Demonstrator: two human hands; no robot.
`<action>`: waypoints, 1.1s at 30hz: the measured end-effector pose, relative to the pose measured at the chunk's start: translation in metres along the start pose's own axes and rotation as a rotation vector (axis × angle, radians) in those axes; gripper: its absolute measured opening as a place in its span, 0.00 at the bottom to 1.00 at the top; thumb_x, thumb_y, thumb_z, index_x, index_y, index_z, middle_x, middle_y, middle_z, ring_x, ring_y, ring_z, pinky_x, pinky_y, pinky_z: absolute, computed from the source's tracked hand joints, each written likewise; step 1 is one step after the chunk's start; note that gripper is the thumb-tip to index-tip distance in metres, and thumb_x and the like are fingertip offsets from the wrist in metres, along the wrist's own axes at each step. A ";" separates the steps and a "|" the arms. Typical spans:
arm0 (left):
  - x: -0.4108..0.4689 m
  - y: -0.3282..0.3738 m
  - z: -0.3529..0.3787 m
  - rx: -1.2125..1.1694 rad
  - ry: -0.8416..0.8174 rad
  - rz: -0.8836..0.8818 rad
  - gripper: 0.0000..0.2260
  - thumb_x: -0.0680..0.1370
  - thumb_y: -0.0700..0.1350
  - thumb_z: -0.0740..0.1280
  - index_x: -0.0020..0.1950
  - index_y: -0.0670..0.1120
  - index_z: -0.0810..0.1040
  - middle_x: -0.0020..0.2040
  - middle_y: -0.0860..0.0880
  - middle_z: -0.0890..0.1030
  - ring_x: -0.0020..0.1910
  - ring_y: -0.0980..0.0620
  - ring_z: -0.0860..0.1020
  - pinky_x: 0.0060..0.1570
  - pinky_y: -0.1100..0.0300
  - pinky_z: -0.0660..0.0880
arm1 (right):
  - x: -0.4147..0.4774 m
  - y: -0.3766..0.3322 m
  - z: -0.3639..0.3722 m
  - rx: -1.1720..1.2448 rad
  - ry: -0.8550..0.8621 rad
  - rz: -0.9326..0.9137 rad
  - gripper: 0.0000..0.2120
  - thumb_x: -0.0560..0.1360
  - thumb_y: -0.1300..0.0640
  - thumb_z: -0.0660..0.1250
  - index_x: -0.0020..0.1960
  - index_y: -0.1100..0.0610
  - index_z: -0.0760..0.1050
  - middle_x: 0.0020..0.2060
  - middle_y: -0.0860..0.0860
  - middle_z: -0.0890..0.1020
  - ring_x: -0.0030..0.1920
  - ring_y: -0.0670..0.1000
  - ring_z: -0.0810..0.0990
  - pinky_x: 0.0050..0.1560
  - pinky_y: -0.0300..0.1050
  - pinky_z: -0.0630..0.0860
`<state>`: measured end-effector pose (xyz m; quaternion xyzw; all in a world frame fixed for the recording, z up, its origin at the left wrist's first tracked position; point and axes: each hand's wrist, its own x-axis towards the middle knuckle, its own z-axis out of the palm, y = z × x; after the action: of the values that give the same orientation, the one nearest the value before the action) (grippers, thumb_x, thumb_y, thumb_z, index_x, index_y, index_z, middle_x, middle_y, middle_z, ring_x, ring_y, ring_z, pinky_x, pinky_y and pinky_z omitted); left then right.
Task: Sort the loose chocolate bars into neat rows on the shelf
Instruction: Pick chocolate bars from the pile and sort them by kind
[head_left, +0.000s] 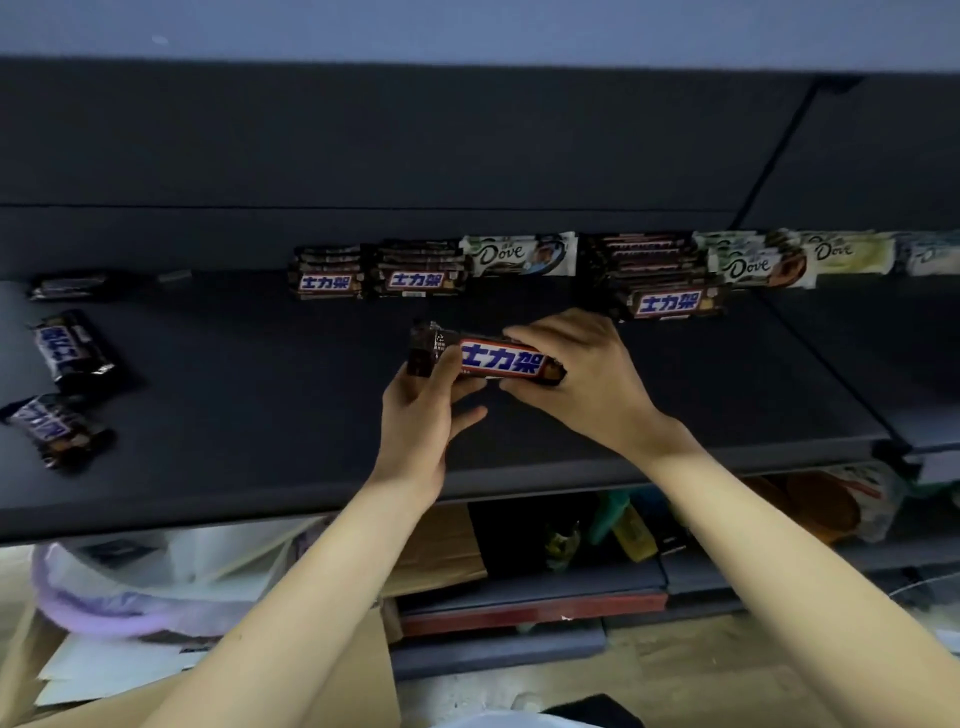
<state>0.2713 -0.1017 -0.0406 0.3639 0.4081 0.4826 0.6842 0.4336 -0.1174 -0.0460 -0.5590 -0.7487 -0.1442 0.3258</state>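
Chocolate bar (488, 358) gripped at both ends, left hand (421, 410) and right hand (582, 374).
Risk: careless placement nudges stacked rows (415, 273) askew on shelf (260, 389).

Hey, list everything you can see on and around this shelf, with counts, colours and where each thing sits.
shelf: one, dark grey, spans the view
held Snickers bar: one, brown with blue-and-red label, over the shelf's middle
Snickers stacks: three, brown, back row
Dove bars: several, white and pale green, back row centre and right; count unclear
loose Snickers bars: three, brown, shelf's left end
cardboard: brown, below the shelf
plastic bag: one, pale lilac, lower left
left hand: grips the held bar's left end
right hand: grips its right end
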 end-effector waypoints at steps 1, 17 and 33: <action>-0.001 -0.004 0.007 0.007 0.015 0.027 0.04 0.80 0.46 0.59 0.50 0.51 0.73 0.46 0.52 0.80 0.43 0.55 0.80 0.37 0.62 0.77 | -0.002 0.008 -0.005 -0.015 -0.007 -0.005 0.22 0.68 0.44 0.67 0.53 0.58 0.81 0.44 0.51 0.84 0.44 0.53 0.81 0.50 0.48 0.74; 0.006 -0.046 0.074 0.354 0.078 0.319 0.07 0.81 0.44 0.55 0.54 0.52 0.70 0.49 0.56 0.75 0.51 0.60 0.74 0.54 0.62 0.70 | -0.055 0.099 -0.049 -0.079 -0.153 0.105 0.21 0.62 0.44 0.71 0.50 0.55 0.82 0.40 0.49 0.85 0.43 0.54 0.82 0.49 0.49 0.73; 0.005 -0.061 0.071 0.961 0.009 0.536 0.05 0.79 0.42 0.60 0.49 0.51 0.73 0.43 0.57 0.78 0.44 0.59 0.76 0.38 0.76 0.68 | -0.029 0.171 -0.060 -0.185 -0.377 0.345 0.24 0.72 0.48 0.69 0.66 0.50 0.70 0.63 0.49 0.73 0.66 0.54 0.67 0.65 0.52 0.61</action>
<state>0.3590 -0.1206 -0.0679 0.7245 0.4784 0.4010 0.2924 0.6175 -0.1171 -0.0454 -0.7226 -0.6735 -0.0477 0.1482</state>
